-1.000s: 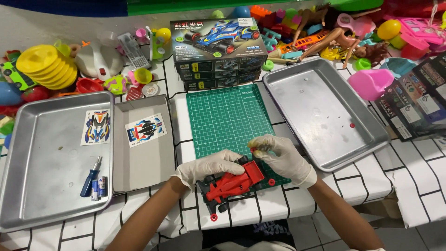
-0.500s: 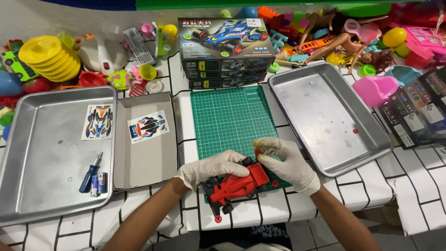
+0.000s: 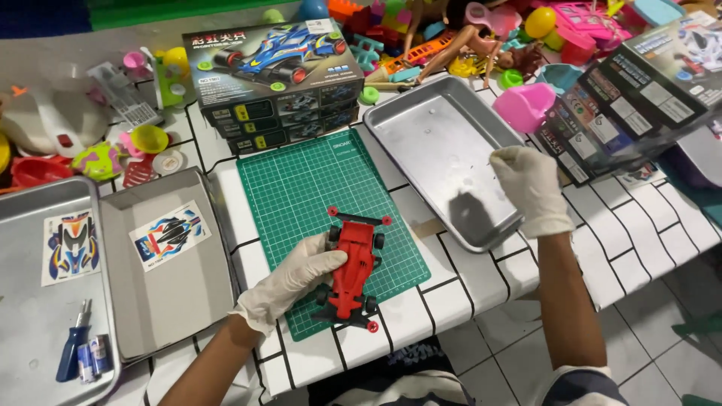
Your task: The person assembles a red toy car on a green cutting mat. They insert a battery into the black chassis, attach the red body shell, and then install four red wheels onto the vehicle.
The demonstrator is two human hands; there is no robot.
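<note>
My left hand (image 3: 297, 280), in a white disposable glove, sits at lower centre of the frame, fingers curled and thumb stretched to the right, its bare forearm running down to the bottom left. My right hand (image 3: 531, 188), also in a white glove, hovers at centre right, fingers pinched together and pointing up-left, its bare forearm dropping straight to the bottom edge.

Left hand (image 3: 289, 282), in a white glove, is gripping a red plastic toy race car (image 3: 353, 274) from its left side, and the car is sitting on a green gridded cutting mat (image 3: 316, 180). Right hand (image 3: 530, 188), gloved too, is hovering over the near corner of a shiny metal baking tray (image 3: 421, 128), fingers pinched, well off to the car's right.
</note>
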